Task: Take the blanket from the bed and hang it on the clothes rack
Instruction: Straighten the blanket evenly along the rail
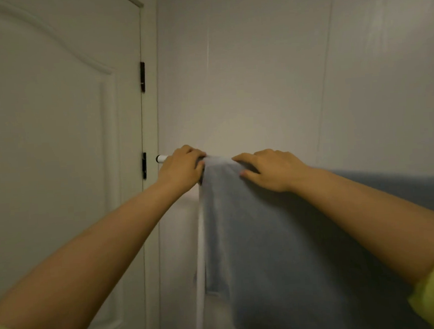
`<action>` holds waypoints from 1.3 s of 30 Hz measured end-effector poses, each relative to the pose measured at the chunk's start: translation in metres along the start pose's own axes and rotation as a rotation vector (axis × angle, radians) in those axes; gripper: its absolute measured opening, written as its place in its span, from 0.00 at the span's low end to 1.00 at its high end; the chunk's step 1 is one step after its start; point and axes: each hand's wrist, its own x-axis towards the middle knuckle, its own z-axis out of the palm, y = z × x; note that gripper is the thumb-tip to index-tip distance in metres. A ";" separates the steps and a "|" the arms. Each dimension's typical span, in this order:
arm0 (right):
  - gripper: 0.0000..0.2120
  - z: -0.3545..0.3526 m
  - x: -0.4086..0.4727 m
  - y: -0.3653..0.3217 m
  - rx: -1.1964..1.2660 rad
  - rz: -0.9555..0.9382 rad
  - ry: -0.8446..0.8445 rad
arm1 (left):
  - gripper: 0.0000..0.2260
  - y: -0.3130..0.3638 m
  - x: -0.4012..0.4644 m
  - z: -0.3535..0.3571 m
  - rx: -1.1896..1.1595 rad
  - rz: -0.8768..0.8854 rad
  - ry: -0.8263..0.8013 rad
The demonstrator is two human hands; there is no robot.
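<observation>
blanket (253,226): grey-blue, draped over the clothes rack (162,158) top bar near its left end, hanging down.
left hand (183,170): fingers curled over the bar at the blanket's edge.
right hand (270,169): pinches the blanket's fold on the bar.

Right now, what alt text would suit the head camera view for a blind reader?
Two bare hands drape a grey-blue blanket over the white rail of a clothes rack: the left hand grips its edge at the rail, the right hand pinches a fold on top. A white door and a pale wall stand behind.
</observation>
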 end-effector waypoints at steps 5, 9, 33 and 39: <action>0.22 0.002 0.012 0.011 0.037 0.078 -0.107 | 0.13 -0.024 0.031 0.011 -0.125 -0.084 -0.002; 0.22 -0.008 0.018 0.016 0.169 0.123 -0.188 | 0.05 -0.017 0.046 0.009 -0.338 -0.101 0.051; 0.18 -0.014 0.019 0.015 0.586 0.440 -0.029 | 0.13 -0.063 0.064 0.016 -0.487 -0.067 0.225; 0.14 -0.014 0.017 0.010 0.558 0.382 -0.044 | 0.15 -0.080 0.014 0.028 -0.611 -0.197 0.096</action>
